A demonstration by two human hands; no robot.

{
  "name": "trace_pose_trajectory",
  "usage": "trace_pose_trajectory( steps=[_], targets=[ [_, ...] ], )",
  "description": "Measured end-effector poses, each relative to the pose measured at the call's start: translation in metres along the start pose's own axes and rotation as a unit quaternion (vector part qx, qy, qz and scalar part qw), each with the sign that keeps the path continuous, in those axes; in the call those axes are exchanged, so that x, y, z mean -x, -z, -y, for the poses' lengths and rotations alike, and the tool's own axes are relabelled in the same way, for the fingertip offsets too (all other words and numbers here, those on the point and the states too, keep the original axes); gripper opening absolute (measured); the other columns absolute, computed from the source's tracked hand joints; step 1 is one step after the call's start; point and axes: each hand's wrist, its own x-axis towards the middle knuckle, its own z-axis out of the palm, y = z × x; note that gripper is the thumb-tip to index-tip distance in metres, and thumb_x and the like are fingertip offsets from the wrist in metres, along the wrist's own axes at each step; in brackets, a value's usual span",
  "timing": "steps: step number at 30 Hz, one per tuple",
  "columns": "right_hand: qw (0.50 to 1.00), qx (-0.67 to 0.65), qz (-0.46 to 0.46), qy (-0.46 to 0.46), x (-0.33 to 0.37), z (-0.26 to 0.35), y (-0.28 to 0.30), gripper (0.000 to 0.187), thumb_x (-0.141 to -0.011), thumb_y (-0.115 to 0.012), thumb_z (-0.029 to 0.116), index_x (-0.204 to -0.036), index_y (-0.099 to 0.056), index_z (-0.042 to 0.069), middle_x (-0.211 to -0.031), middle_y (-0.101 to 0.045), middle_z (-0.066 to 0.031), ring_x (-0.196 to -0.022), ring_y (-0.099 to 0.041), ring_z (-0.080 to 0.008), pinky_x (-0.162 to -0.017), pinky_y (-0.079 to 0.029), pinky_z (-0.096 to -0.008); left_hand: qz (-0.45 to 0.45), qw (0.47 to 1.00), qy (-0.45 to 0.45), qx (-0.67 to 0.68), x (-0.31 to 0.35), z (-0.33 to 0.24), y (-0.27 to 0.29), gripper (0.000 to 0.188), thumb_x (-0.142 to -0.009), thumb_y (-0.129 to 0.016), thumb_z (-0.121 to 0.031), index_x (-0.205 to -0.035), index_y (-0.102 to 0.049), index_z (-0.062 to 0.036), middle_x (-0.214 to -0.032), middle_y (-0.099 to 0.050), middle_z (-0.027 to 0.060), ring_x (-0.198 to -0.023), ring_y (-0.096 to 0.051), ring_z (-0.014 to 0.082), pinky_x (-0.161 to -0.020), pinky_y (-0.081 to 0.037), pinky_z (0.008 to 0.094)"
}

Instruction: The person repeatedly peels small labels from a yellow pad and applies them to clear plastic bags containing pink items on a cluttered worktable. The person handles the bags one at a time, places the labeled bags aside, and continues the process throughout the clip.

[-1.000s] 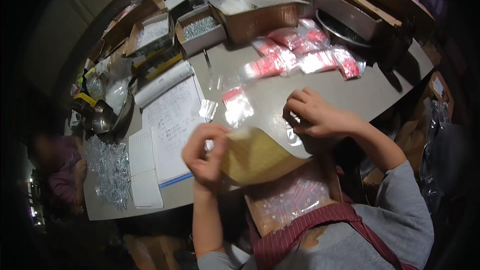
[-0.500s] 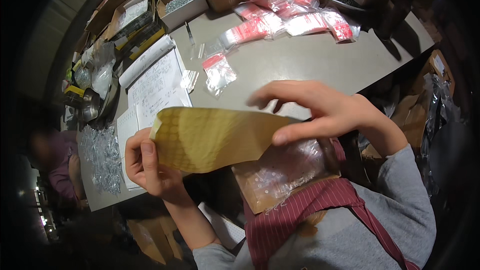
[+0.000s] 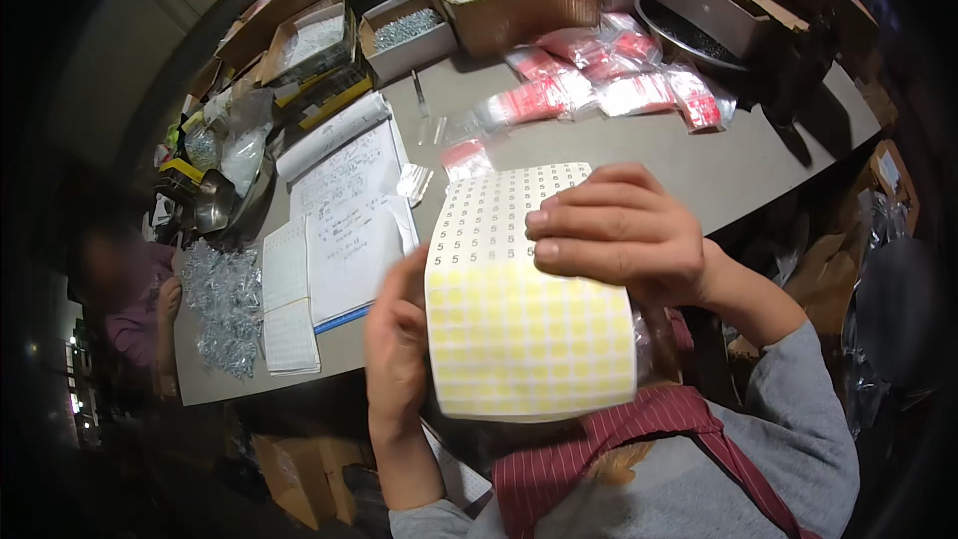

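A sheet of small round stickers (image 3: 529, 329) is bent over in front of me, its upper rows printed and white, its lower rows yellow. My left hand (image 3: 397, 339) holds it by the left edge, with some fingers hidden behind. The fingers of my right hand (image 3: 629, 230) lie across its upper right face, and the thumb is out of sight at the back. Beyond the sheet, a red and clear plastic bag (image 3: 465, 158) lies partly covered. An open notebook (image 3: 344, 210) rests to the left, close to my left hand.
Red-and-clear bags (image 3: 639, 93) lie in a row at the back. Boxes of small metal parts (image 3: 407, 30) stand behind the notebook. A heap of small clear bags (image 3: 222, 304) sits at the left table edge. A pen (image 3: 420, 90) lies near the notebook. Another person (image 3: 135, 299) is at far left.
The sheet has turned from its plain yellowish back to its sticker face and moved right. My right hand has closed onto its upper part. The view has shifted slightly.
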Motion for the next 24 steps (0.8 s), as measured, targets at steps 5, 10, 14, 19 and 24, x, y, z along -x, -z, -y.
trace_pose_trajectory(
  steps=[5, 10, 14, 19, 24],
  targets=[
    [0.994, 0.072, 0.017, 0.074, 0.010, -0.009, -0.005, 0.035, -0.089, -0.074, 0.014, -0.124, -0.073, 0.017, -0.131, -0.070, -0.0081, -0.119, -0.067, -0.0237, -0.099, -0.051, -0.0369, 0.153, 0.929, 0.057, 0.331, 0.008, 0.001, -0.007, 0.070, -0.102, -0.062, -0.041, -0.146, -0.043, 0.0103, -0.143, -0.055, 0.0207, -0.129, -0.057, 0.0244, -0.107, -0.045, 0.0352],
    [0.993, 0.012, 0.107, 0.040, 0.009, -0.014, 0.000, 0.043, -0.089, -0.061, 0.010, -0.132, -0.066, 0.010, -0.143, -0.060, -0.0153, -0.129, -0.061, -0.0320, -0.110, -0.046, -0.0465, 0.088, 0.965, 0.092, 0.228, 0.004, 0.000, -0.018, 0.049, -0.099, -0.058, -0.004, -0.145, -0.045, 0.0082, -0.139, -0.060, 0.0173, -0.128, -0.058, 0.0226, -0.109, -0.044, 0.0356],
    [0.983, -0.131, 0.120, -0.055, 0.001, -0.020, 0.005, 0.058, -0.087, -0.056, 0.012, -0.144, -0.052, 0.003, -0.151, -0.051, -0.0191, -0.139, -0.049, -0.0371, -0.118, -0.035, -0.0525, 0.090, 0.970, 0.089, 0.209, 0.002, 0.007, -0.024, 0.047, -0.101, -0.058, -0.005, -0.144, -0.046, 0.0072, -0.138, -0.061, 0.0153, -0.127, -0.058, 0.0210, -0.108, -0.044, 0.0344],
    [0.951, -0.181, 0.245, -0.054, -0.001, -0.023, -0.008, 0.076, -0.089, -0.065, 0.021, -0.156, -0.034, 0.003, -0.155, -0.043, -0.0196, -0.143, -0.042, -0.0374, -0.120, -0.032, -0.0521, 0.133, 0.969, 0.095, 0.184, 0.008, -0.001, -0.036, 0.045, -0.097, -0.062, -0.005, -0.139, -0.053, 0.0075, -0.131, -0.065, 0.0147, -0.121, -0.061, 0.0206, -0.106, -0.045, 0.0341],
    [0.879, -0.278, 0.326, -0.208, -0.002, -0.014, -0.008, 0.064, -0.091, -0.070, 0.024, -0.148, -0.047, 0.006, -0.124, -0.065, -0.0226, -0.110, -0.066, -0.0393, -0.093, -0.053, -0.0461, 0.042, 0.999, 0.010, 0.027, 0.012, -0.012, -0.025, 0.033, -0.093, -0.067, -0.006, -0.123, -0.065, 0.0069, -0.122, -0.068, 0.0114, -0.113, -0.062, 0.0188, -0.100, -0.045, 0.0327]
  ],
)
